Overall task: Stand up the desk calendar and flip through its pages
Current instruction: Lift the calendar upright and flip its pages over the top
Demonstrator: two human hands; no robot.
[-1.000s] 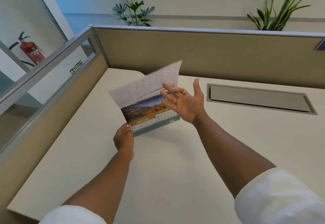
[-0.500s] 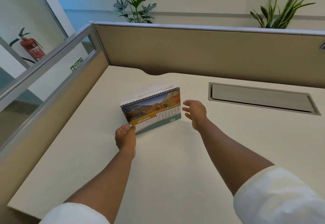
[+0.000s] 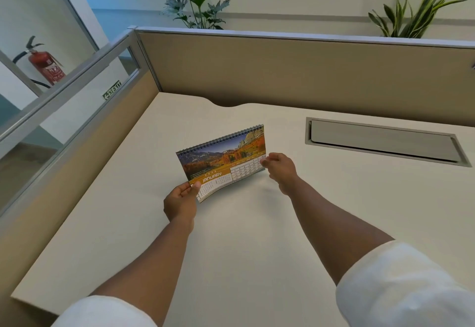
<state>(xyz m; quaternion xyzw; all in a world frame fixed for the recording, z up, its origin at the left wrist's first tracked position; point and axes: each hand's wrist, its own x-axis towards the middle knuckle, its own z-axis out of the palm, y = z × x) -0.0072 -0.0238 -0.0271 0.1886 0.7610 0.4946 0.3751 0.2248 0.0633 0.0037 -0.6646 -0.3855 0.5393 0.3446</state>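
Two bare hands on one item. Far left, behind the glass partition (image 3: 51, 111): red fire extinguisher (image 3: 46, 66), green exit sign (image 3: 111, 91). Not involved.

Left hand (image 3: 181, 202): thumb on top, fingers curled under, pinched shut on the lower-left corner of the spiral-bound desk calendar with an autumn mountain photo (image 3: 222, 162). Forearm comes up from the bottom edge, white sleeve (image 3: 102, 312) at the elbow, wrist roughly straight.

Calendar stands near the middle of the cream desk top (image 3: 244, 262), spiral edge up, front page reads JANUARY. It runs up and right from the left-hand pinch. Lower-left part of the front page bows toward the camera; the right end is close to the desk, contact not clear.

Right hand (image 3: 280, 168): fingertips meet the calendar's right edge at the date grid, knuckles up, fingers bunched. Whether it pinches the page or only touches, can't tell. Forearm angles in from lower right.

Further right: grey recessed cable tray lid (image 3: 383, 143), well apart from the calendar. Tan divider panel (image 3: 295, 75) behind, two green plants (image 3: 198, 8) above it.
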